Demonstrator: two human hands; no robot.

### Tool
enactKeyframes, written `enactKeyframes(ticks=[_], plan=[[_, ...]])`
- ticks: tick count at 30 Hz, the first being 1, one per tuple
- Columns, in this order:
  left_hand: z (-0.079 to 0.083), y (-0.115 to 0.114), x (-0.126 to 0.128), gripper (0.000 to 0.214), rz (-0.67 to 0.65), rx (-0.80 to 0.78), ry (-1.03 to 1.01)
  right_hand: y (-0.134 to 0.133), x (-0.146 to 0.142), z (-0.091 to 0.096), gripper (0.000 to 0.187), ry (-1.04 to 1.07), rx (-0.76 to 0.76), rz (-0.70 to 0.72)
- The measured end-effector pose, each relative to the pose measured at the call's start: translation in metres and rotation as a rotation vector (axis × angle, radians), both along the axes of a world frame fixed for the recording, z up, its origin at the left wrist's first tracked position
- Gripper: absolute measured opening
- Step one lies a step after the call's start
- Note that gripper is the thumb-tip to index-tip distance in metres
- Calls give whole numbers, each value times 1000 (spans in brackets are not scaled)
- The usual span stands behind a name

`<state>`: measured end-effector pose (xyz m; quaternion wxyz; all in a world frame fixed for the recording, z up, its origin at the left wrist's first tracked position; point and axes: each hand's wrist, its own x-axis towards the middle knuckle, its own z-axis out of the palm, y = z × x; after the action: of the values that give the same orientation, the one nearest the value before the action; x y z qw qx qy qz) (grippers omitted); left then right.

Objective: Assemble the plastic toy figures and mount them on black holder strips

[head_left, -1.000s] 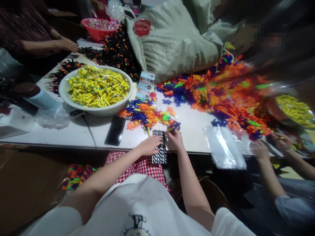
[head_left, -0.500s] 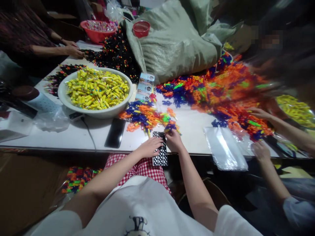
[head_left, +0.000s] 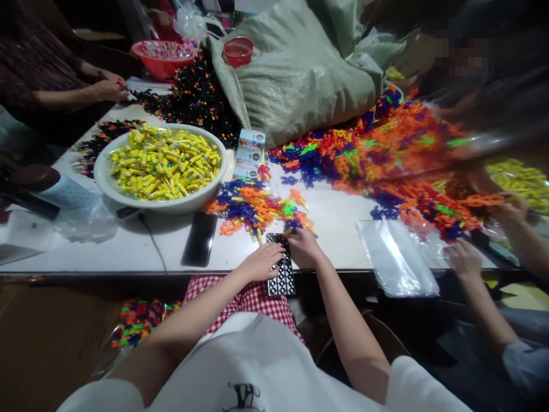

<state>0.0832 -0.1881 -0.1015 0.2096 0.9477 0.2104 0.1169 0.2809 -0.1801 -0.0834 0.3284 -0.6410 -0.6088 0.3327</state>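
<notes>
A black plate with rows of white-looking ring shapes (head_left: 282, 281) lies at the table's front edge and juts over it toward my lap. My left hand (head_left: 263, 262) rests across its left side, fingers laid over the top and slightly apart. At the plate's upper right, my right hand (head_left: 305, 248) has its fingers closed in a pinch; a bit of yellow shows by the fingertips, too small to make out. Just beyond both hands spreads a small heap of orange, blue, red and green plastic pieces (head_left: 257, 206), some with yellow sticks.
A white basin of yellow wrapped sticks (head_left: 160, 197) and a phone (head_left: 199, 239) are on the left. Clear plastic bags (head_left: 397, 257) lie right, by a co-worker's hands (head_left: 465, 260). A big sack (head_left: 300, 80) stands behind. Another person's hands (head_left: 109, 86) work at far left.
The view has shifted slightly. My hands stay at the plate in nearly the same pose. The co-worker on the right has drawn an arm back and now holds an orange piece.
</notes>
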Motion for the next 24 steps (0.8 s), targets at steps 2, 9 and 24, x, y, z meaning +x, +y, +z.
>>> enactKeyframes(ticks=[2, 9, 24], plan=[[0, 0, 0, 37, -2, 3, -1, -2, -2, -5, 19, -6, 13, -38], [-2, 1, -1, 37, -15, 8, -2, 1, 0, -13, 20, -26, 30, -51], [76, -76, -88, 12, -310, -563, 90, 0, 1, -17, 5, -27, 144, 5]])
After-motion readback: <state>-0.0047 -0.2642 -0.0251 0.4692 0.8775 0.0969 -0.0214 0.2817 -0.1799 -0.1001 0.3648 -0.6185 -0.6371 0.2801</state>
